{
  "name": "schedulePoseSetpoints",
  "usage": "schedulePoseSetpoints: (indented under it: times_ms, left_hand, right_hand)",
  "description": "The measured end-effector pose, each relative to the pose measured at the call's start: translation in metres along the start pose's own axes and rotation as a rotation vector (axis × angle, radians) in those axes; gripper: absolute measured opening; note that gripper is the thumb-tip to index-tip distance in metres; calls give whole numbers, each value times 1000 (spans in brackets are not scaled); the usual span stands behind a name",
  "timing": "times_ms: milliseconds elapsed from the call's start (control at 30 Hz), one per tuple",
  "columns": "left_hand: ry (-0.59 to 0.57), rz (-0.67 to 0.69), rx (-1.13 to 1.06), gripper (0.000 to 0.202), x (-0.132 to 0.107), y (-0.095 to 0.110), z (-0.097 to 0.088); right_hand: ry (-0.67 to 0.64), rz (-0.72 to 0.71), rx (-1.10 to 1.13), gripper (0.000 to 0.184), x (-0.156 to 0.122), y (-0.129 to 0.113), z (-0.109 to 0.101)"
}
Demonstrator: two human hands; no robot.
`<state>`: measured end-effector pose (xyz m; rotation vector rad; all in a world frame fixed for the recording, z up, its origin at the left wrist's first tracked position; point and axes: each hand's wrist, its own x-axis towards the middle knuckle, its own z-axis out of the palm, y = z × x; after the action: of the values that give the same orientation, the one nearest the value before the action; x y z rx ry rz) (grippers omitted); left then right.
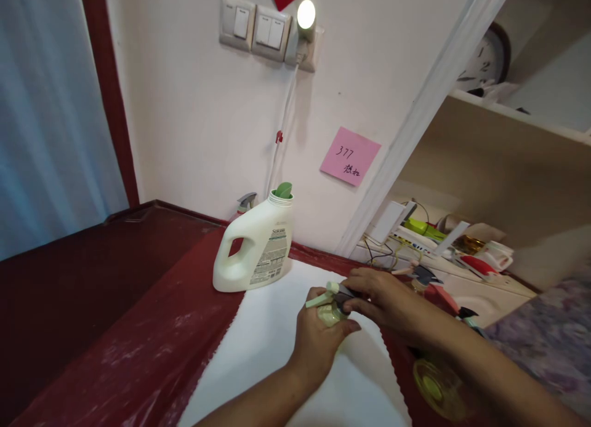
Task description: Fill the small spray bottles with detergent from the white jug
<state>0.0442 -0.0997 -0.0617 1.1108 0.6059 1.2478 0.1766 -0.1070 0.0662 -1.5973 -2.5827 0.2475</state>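
Snugly held, translucent spray bottle [329, 315]; curled hands [314, 338]

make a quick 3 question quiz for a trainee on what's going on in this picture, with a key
1. True or false: the left hand grips a spray bottle while the right hand is at its sprayer head.

2. What colour is the square note on the wall?
a) blue
b) pink
c) yellow

3. Fill the gap: in the picture, the white jug stands to the ____ of both hands.

Key: 1 true; 2 b; 3 left
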Motion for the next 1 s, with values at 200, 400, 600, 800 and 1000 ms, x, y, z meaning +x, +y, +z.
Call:
schedulePoseSetpoints:
  times_ms: [200, 400, 600, 800, 1000]
  left_hand:
    - [-23, 16, 42, 16, 1, -2, -2]
    - [-144, 17, 86, 16, 2, 3, -11]
    - [-126, -47, 12, 34, 9, 5, -6]
    - [-257, -51, 75, 27, 11, 7, -20]
    - [-220, -67, 21, 44, 13, 10, -10]
  right_hand:
    - [26, 14, 4, 13, -3, 4, 2]
    - [46, 27, 32, 13, -5, 9, 4]
    - [57, 17, 41, 12, -6, 8, 5]
    - [38, 17, 93, 12, -6, 13, 6]
    - [53, 39, 112, 11, -10, 12, 7]
